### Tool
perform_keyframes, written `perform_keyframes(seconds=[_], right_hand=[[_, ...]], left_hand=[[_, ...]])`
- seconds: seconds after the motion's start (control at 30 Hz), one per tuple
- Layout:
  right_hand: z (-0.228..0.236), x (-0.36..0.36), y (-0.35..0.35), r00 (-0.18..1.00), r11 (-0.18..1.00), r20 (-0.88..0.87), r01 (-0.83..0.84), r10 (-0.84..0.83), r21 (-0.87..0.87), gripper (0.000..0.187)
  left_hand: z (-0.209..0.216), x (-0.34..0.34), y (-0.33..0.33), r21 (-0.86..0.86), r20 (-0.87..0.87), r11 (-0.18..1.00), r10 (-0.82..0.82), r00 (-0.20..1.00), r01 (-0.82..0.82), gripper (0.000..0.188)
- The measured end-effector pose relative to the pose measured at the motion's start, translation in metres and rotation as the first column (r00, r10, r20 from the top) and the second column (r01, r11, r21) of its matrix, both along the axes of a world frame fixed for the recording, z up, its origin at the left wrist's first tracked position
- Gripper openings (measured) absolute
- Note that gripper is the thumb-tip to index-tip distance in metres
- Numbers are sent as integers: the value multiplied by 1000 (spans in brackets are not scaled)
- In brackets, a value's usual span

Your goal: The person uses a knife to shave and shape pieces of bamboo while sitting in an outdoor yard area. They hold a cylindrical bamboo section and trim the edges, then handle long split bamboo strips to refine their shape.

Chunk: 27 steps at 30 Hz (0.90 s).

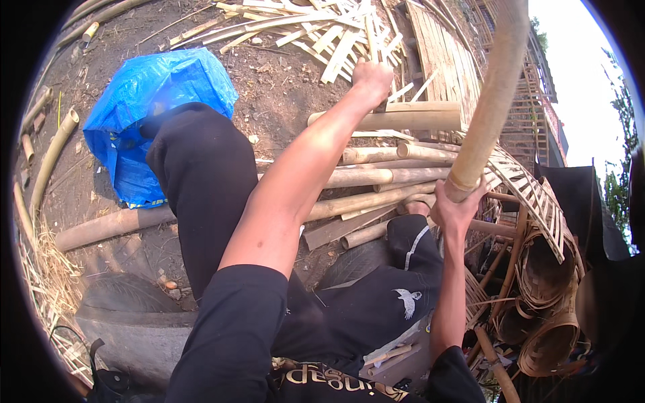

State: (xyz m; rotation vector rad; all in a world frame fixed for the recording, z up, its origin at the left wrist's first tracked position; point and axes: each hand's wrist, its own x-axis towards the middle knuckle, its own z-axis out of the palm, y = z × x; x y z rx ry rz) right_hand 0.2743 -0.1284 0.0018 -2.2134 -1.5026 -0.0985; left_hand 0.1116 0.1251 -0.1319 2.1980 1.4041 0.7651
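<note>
My left hand (373, 79) is closed in a fist above a thick bamboo section (420, 117) lying crosswise on the ground. A small dark piece (381, 106) shows between the fist and the bamboo; what the fingers hold is mostly hidden. On the right, my right hand (458, 207) is wrapped round the lower end of a thick bamboo pole (494, 101). The pole stands raised and tilted, its top running out of the upper edge. Several bamboo poles (376, 176) lie under and beside my right hand.
Split bamboo strips (329, 40) are heaped at the back. A blue tarp sack (168, 74) covers my left foot. Woven bamboo baskets (547, 342) lie at the right, near a slatted bamboo panel (531, 191). A long brown pole (117, 227) lies on the soil at left.
</note>
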Motion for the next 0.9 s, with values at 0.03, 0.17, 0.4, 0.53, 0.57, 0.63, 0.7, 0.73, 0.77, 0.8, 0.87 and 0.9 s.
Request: perform_keyframes(seconds=[0.03,0.17,0.4,0.53,0.57,0.63,0.7,0.73,0.77,0.8,0.87,0.9], right_hand=[[-51,71,-29,985,975,131,133,-111,-179,119],[-44,72,-63,969,881,76,246,-235,-404,124],[15,59,-57,973,982,-165,174,-162,67,101],[99,5,-47,921,904,-385,116,57,412,70],[114,-8,-43,916,868,-383,88,123,489,62],[116,-11,-36,907,800,-382,94,176,592,56],[93,-16,-30,899,788,-401,115,177,605,51],[70,-30,-25,889,811,-427,124,164,572,48],[29,-37,-20,843,844,-506,132,180,520,55],[-24,-25,-22,908,919,-413,106,67,380,69],[-126,3,-35,869,975,-459,101,-183,-198,94],[-163,14,-38,870,914,-421,73,-254,-399,97]], left_hand=[[0,8,1,9,104,997,-77,992,76,12],[-7,62,-40,33,81,990,-142,987,139,24],[-20,25,-38,-75,96,971,-220,971,227,17],[-27,19,-39,14,121,987,-158,980,157,18],[-34,17,-39,47,143,991,-134,981,128,18],[-39,10,-36,-16,183,989,-141,973,146,22],[-37,0,-36,-56,156,992,-102,982,112,24],[-43,-10,-31,-67,145,996,-55,988,65,24],[-46,-21,-26,-71,133,997,-3,991,13,25],[-41,-22,-27,-105,114,994,33,993,-21,24],[-45,-24,-25,-48,-54,999,-2,999,0,23],[-51,-21,-23,-17,-138,1000,-17,990,15,23]])
